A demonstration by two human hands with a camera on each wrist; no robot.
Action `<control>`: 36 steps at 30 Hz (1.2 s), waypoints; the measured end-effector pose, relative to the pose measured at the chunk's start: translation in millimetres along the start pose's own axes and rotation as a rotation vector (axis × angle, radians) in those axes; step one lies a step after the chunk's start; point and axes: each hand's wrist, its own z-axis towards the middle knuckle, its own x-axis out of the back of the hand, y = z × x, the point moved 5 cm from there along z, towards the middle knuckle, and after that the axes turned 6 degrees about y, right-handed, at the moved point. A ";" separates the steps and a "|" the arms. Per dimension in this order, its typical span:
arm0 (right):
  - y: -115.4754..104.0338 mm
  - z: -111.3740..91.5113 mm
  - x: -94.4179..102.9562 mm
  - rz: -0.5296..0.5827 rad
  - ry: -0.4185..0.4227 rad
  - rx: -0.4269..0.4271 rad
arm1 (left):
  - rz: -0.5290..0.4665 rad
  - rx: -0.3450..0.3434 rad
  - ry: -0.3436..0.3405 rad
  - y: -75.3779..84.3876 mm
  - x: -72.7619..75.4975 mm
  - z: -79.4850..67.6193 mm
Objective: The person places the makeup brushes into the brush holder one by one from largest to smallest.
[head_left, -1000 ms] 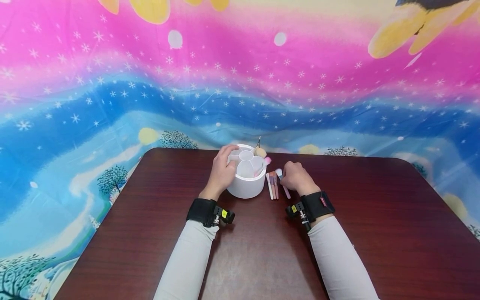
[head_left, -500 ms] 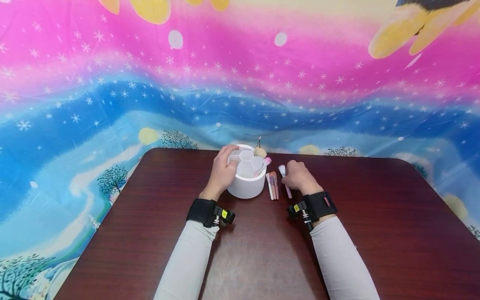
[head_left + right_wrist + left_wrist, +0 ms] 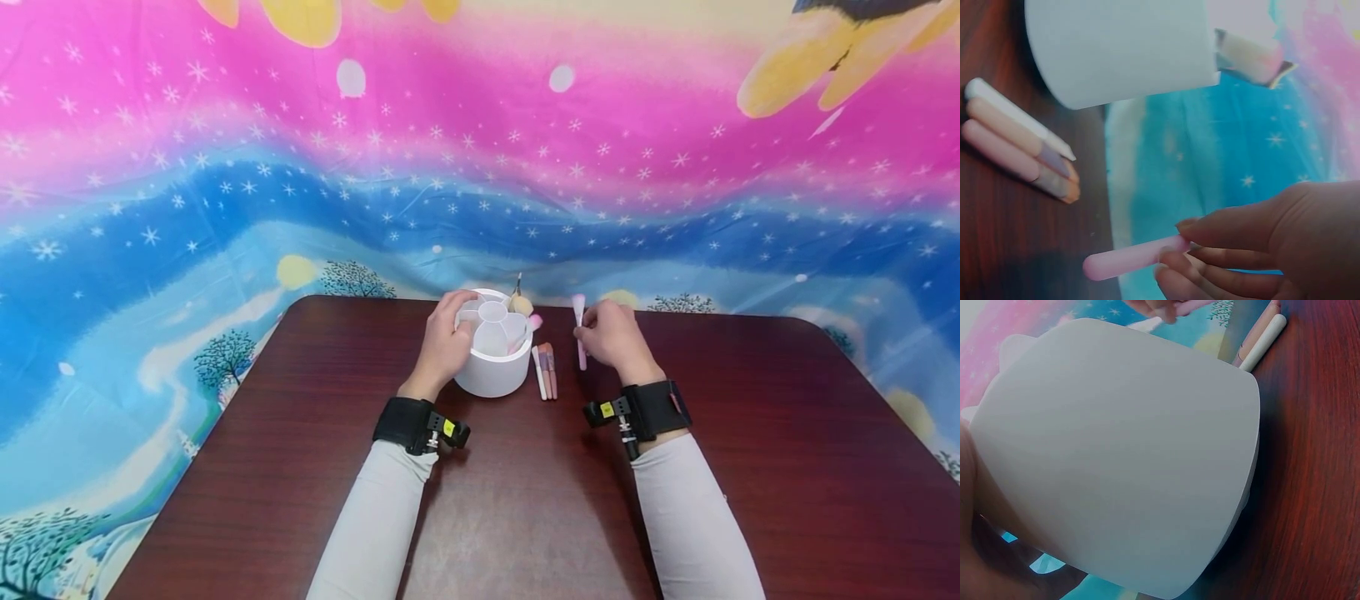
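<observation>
A white round makeup brush holder [image 3: 492,377] with petal-shaped compartments stands on the table. My left hand [image 3: 442,343] grips it by the left rim, and its wall fills most of the left wrist view. Between thumb and fingertips, my right hand [image 3: 617,335] pinches a makeup brush [image 3: 582,356] with a pink handle. That brush stands nearly upright, bristles up, to the right of the holder. In the right wrist view the pink handle [image 3: 1129,259] sticks out past the fingertips, its rounded end pointing down toward the table.
Three makeup brushes [image 3: 545,375] lie side by side, close to the holder's right side. Other brushes stand in the holder, one with a pink tip [image 3: 535,321]. Behind the table's back edge hangs a colourful printed cloth [image 3: 480,167].
My right hand has lifted the pink-handled brush off the table and moved slightly right and away from me, tipping it more upright. The left hand and holder have stayed put.
</observation>
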 end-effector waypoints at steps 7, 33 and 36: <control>-11.3 -1.0 13.8 0.057 0.087 -0.008 | 0.010 0.013 -0.013 0.5 0.3 -0.9; -74.3 -24.1 52.6 0.482 0.164 0.179 | 0.003 0.014 0.000 0.2 -0.4 0.0; -88.6 -32.5 58.3 0.505 0.120 0.182 | 0.003 0.013 0.000 -0.1 -0.5 0.2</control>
